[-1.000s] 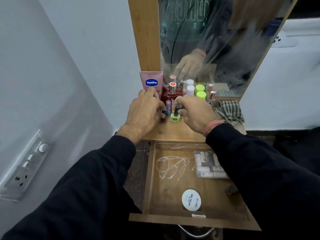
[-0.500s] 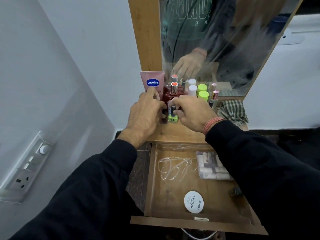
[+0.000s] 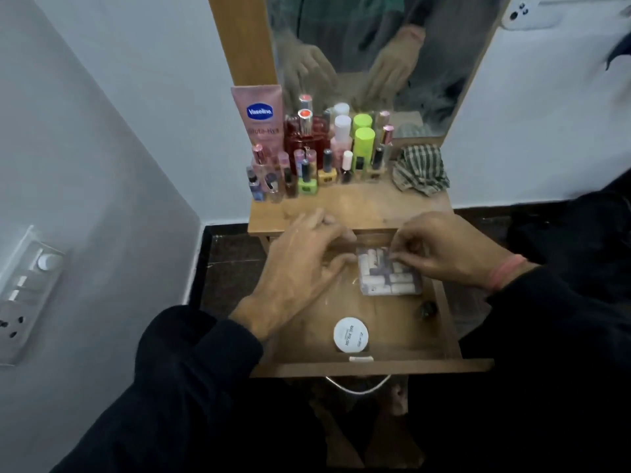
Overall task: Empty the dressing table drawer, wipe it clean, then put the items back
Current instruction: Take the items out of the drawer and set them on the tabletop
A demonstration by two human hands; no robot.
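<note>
Wooden dressing table [image 3: 358, 206] is filling up along its back edge, below the mirror, with bottles [image 3: 309, 165]. Both my hands are now coming down from those bottles into the open drawer [image 3: 375, 365] at frame centre, so I am judging emptying is continuing. My right hand [image 3: 440, 254] is pinching the clear packet of small rolls [image 3: 387, 276]; my left hand [image 3: 300, 264] is hovering spread beside it. Nearer the drawer front, a round white tin [image 3: 351, 335] is lying.

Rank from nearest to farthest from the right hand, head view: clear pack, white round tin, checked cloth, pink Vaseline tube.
From the right hand:
1. Clear pack, at its fingertips, in the drawer.
2. White round tin, drawer front.
3. Checked cloth, tabletop right.
4. Pink Vaseline tube, back left.
</note>
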